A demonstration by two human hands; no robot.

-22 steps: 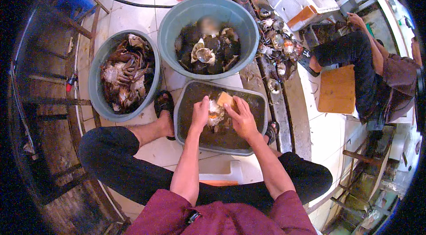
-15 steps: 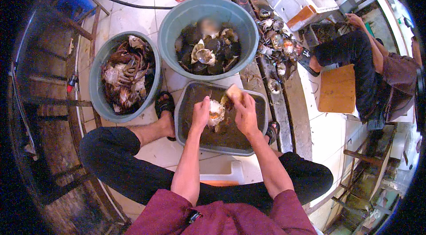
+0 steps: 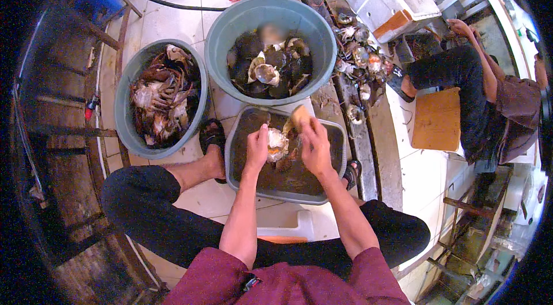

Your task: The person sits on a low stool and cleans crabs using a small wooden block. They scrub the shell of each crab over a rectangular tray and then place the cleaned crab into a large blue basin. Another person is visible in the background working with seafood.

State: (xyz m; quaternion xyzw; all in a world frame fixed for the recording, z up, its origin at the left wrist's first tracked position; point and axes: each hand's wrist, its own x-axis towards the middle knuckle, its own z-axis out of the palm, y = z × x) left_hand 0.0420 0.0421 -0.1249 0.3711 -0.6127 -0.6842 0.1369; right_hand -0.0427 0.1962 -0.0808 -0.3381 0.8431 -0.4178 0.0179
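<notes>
1. Crab piece [image 3: 277, 142] is held in front of the largest container, the round gray-green tub [image 3: 319, 51]; dark shells [image 3: 247, 48] and a pale cupped shell [image 3: 266, 73] are heaped in it.
2. Oval tub [image 3: 124, 115], to the left: loaded with crab parts [image 3: 164, 95], legs visible.
3. Gray basin [image 3: 305, 198], nearest the body: murky brown liquid inside. Crab piece is kept over it; contact with the liquid can't be told.
4. Shell pile [image 3: 364, 54], right of the round tub: scraps scattered on and beside wooden planks [image 3: 377, 132].
5. Left hand [image 3: 257, 148]: grip nearly closed, piece pinched at its left edge, thumb uppermost. Undersides of the fingers are hidden.
6. Right hand [image 3: 317, 148]: grip curled around a tan block, slightly blurred; exact finger gap can't be told.
7. Handling, judged: crab piece should be light, stiff in the shell, slippery when wet, brittle along thin edges. Best taken by the firm outer edge, thumb over fingers, without squeezing the pale and orange middle.
8. Position vs grip: piece sits just right of the left thumb, seated in that grip, and left of the right-hand fingers.
9. Tan block [image 3: 300, 114]: held above and right of the piece; contact can't be confirmed.
</notes>
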